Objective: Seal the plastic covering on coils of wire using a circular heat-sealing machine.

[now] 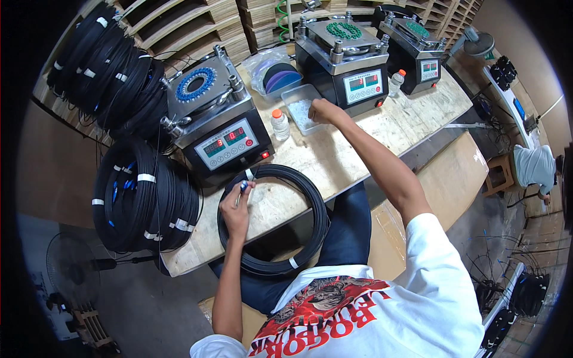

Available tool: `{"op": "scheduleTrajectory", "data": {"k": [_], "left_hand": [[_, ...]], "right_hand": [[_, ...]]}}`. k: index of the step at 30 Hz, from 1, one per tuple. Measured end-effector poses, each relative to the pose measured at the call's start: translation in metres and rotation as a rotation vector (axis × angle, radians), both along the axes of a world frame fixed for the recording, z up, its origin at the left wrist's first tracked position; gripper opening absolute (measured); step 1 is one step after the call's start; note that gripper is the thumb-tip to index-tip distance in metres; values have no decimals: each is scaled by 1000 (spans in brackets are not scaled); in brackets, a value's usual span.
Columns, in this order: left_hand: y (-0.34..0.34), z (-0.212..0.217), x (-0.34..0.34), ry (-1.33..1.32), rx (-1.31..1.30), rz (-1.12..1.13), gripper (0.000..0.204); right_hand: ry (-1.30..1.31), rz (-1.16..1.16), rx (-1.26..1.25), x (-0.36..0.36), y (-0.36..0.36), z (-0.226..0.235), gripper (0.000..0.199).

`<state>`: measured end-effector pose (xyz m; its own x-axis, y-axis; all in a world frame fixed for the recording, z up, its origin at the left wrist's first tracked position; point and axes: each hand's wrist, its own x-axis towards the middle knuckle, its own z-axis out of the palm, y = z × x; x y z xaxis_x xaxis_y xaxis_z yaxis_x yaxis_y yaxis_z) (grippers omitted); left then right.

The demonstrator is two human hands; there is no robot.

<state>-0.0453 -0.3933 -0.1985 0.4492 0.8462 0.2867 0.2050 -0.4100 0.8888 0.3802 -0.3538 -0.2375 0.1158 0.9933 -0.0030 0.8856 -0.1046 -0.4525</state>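
Observation:
My left hand (234,213) is closed on a small blue cable connector (243,186), its tip pointing up. Below it a coil of black cable (321,224), bound with white tape, lies partly on the table and partly over my lap. My right hand (325,111) is over the right side of a clear plastic tray (307,132) that holds small whitish pieces (299,109). Its fingers are curled together at the tray, and whatever they pinch is hidden. Just left of the tray stands a clear bottle (280,126) with an orange cap.
Three polishing machines (230,146) with round arrays of connectors stand along the table's back. Purple and green discs (280,79) lie in plastic behind the tray. More black cable coils (143,203) are stacked at the left. Another person (533,164) sits far right.

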Motion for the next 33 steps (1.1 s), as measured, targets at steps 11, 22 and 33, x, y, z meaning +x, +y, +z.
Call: {"op": "scheduleTrajectory", "data": {"k": [11,22,33], "left_hand": [[-39,-41,-7,-142,-217,119,20],[-33,-54,-8,-146,-189,111,22],[-35,-52,-6,-171,-198,117,23]], "right_hand": [[16,131,-129,-25,30,-18,18],[69,121,275,-29,5,-6,17],[491,-100,383,-62,-44,46,21]]}}
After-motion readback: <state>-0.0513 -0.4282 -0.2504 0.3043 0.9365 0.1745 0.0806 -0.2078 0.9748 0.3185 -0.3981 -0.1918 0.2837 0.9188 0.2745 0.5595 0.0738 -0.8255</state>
